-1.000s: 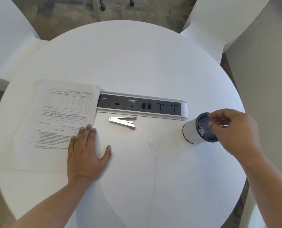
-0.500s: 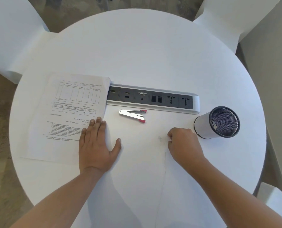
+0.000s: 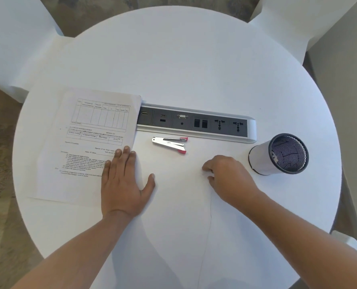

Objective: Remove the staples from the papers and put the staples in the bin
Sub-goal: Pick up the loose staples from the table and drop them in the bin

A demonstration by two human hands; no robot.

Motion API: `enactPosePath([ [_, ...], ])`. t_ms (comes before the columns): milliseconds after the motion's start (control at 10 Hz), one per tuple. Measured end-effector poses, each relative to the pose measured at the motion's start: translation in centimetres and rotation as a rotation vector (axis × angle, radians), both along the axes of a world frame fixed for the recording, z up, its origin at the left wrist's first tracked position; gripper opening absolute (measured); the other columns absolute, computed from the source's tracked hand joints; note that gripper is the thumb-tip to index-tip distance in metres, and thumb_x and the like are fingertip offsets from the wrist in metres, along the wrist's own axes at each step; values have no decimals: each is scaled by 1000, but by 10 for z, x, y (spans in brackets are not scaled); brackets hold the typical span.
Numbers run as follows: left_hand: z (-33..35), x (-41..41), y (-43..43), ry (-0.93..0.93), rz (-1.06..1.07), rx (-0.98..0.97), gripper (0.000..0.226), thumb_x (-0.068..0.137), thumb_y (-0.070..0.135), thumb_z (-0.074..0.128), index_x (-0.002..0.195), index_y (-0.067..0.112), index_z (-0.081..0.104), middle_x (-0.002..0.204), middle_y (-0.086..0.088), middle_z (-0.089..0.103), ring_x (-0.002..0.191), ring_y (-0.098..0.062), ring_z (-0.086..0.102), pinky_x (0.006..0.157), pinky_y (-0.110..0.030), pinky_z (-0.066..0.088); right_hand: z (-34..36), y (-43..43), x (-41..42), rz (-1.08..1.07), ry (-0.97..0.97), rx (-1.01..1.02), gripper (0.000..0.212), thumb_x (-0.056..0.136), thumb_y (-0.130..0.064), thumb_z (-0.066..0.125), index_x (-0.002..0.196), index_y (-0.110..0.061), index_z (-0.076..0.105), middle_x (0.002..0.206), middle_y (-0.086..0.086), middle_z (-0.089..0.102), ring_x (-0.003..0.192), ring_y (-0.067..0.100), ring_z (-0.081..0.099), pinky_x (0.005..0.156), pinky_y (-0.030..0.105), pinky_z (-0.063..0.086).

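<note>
A stack of printed papers (image 3: 85, 142) lies at the left of the round white table (image 3: 194, 59). My left hand (image 3: 123, 182) presses flat, fingers spread, on the stack's lower right corner. A silver staple remover with pink tips (image 3: 170, 143) rests on the table just below the socket strip. The bin, a black mesh cup in a white sleeve (image 3: 279, 156), lies tilted at the right with small staples inside. My right hand (image 3: 227, 178) rests on the table between remover and bin, fingers curled down to the surface; whether it pinches anything is hidden.
A grey socket strip (image 3: 196, 123) with power and data ports runs across the table's middle, its left end under the papers. White chairs (image 3: 12, 42) stand around the table. A thin crack (image 3: 209, 215) runs down the tabletop near my right wrist.
My right hand left the bin's mouth and came down left onto the table, fingers curled. The left hand stayed on the papers. The camera view shifted slightly.
</note>
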State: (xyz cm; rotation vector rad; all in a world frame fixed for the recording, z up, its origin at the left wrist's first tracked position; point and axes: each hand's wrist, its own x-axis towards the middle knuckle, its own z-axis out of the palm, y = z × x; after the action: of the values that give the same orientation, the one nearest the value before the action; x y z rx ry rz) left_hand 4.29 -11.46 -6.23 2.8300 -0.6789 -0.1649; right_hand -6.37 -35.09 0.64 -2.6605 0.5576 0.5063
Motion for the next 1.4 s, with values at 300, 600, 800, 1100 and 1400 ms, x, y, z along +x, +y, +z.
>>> enactPosePath([
  [300, 0, 0, -1, 8, 3, -5, 81, 85, 58, 45, 148, 9, 40, 160, -7, 37, 151, -24, 27, 125, -46, 19, 11, 19, 14, 234, 133, -154, 23, 76, 10, 49, 70, -12, 45, 66, 0, 33, 50, 15, 32, 43, 25, 23],
  [600, 1, -1, -1, 10, 6, 6, 81, 84, 58, 44, 148, 8, 40, 160, -7, 38, 151, -25, 28, 124, -47, 20, 13, 36, 17, 220, 106, -204, 39, 69, 13, 49, 61, -15, 23, 63, 1, 27, 50, 14, 24, 43, 26, 15],
  [800, 2, -1, 0, 11, 2, -4, 81, 84, 59, 43, 148, 9, 41, 160, -7, 38, 151, -25, 28, 125, -46, 19, -5, 23, 10, -87, -50, -40, 10, 74, -2, 56, 74, -12, 58, 73, 0, 61, 62, 22, 54, 55, 31, 45],
  [1100, 2, -1, 0, 2, -8, 11, 81, 84, 59, 42, 147, 7, 42, 158, -9, 40, 150, -26, 31, 124, -46, 20, 80, -23, -17, -899, -423, 590, 15, 67, 5, 73, 69, -10, 71, 55, 3, 63, 48, 14, 51, 47, 19, 38],
  [1400, 0, -1, 0, 6, -12, 7, 83, 82, 60, 41, 145, 6, 43, 157, -10, 41, 149, -28, 31, 124, -48, 21, 113, -96, -57, -914, -412, 160, 14, 72, -7, 74, 66, -19, 72, 49, -11, 67, 34, -1, 48, 34, 13, 35],
])
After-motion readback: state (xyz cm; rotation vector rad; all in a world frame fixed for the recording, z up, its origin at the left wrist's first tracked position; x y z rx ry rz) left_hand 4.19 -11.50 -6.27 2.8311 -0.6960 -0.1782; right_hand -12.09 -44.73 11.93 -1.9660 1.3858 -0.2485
